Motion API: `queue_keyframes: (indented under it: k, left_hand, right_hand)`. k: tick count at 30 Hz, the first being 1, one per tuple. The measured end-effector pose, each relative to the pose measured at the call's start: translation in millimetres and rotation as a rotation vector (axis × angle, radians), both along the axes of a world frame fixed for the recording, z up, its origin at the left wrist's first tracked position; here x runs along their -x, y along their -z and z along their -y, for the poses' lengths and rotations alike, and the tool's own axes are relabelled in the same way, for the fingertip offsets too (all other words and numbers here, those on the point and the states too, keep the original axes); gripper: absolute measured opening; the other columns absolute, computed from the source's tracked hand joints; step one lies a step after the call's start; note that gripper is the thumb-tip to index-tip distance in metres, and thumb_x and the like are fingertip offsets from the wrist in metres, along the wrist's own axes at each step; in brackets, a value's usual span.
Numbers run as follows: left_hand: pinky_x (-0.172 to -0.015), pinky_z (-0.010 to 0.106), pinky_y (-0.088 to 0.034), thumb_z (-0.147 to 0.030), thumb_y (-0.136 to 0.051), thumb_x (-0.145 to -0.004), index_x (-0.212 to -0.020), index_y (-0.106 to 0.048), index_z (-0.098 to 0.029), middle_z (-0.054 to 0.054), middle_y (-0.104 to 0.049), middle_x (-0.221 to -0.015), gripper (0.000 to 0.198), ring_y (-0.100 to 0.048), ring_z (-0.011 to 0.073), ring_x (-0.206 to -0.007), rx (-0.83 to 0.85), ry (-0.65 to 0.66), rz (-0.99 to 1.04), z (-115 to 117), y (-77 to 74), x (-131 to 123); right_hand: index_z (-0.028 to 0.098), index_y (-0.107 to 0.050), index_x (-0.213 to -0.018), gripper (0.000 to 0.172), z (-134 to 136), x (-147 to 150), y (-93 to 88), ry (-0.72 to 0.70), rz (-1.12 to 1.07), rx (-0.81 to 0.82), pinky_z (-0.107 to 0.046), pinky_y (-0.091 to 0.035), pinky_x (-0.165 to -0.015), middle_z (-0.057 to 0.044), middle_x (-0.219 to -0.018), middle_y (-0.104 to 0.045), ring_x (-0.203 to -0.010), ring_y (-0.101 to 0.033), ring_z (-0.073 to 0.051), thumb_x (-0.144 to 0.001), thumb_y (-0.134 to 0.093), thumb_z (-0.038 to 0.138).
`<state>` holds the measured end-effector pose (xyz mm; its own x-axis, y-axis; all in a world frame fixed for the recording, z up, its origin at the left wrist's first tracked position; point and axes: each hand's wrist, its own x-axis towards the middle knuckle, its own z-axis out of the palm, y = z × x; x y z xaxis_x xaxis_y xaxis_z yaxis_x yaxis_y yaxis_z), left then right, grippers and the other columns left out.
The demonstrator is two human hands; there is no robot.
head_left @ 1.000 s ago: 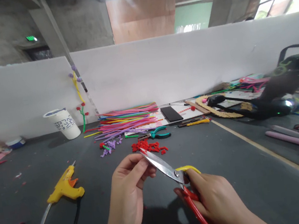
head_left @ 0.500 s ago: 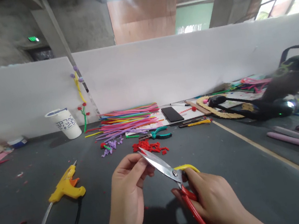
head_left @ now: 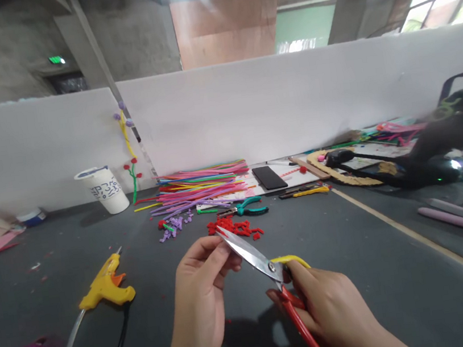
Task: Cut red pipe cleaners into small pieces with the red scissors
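Note:
My right hand (head_left: 329, 297) is wrapped round the handles of a pair of scissors (head_left: 251, 254), one handle red and the other yellow. The blades look closed or nearly so, pointing up and left, with their tips at the fingertips of my left hand (head_left: 205, 292). Thumb and fingers of that hand are pinched together; whatever lies between them is hidden. Just beyond the blade tips is a loose pile of short red fuzzy pieces (head_left: 241, 226). Cut purple pieces (head_left: 174, 226) lie left of it, and teal-handled pliers (head_left: 247, 208) behind it.
A yellow glue gun (head_left: 107, 286) lies at left, its cord running forward. Farther back stand a white cup (head_left: 107, 191) and a bundle of coloured pipe cleaners (head_left: 202, 183). A phone (head_left: 269, 178), a utility knife (head_left: 309, 192) and a black lamp-like device (head_left: 430, 145) sit toward the right.
The whole view has shifted slightly, so the table things appear a little farther right. Both hands and the scissors keep nearly the same pose.

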<state>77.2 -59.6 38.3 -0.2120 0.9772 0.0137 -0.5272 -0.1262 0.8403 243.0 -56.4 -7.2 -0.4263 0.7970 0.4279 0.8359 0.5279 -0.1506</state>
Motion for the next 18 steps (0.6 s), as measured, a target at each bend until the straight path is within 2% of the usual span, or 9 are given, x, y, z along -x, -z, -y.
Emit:
queue_keyframes:
  k: [18]
  left_hand:
    - [-0.052, 0.015, -0.046, -0.013, -0.064, -0.066, -0.067, -0.064, -0.014, -0.001, -0.063, -0.058, 0.002, -0.056, 0.0065, -0.051, 0.007, -0.004, 0.016, -1.0, -0.3, 0.7]
  right_hand:
    - [0.021, -0.040, -0.065, 0.028, -2.0, -1.6, 0.9, -0.029, -0.027, -0.085, -0.024, -0.025, -0.039, 0.003, -0.045, -0.049, -0.036, -0.049, -0.014, -0.083, -0.038, 0.043]
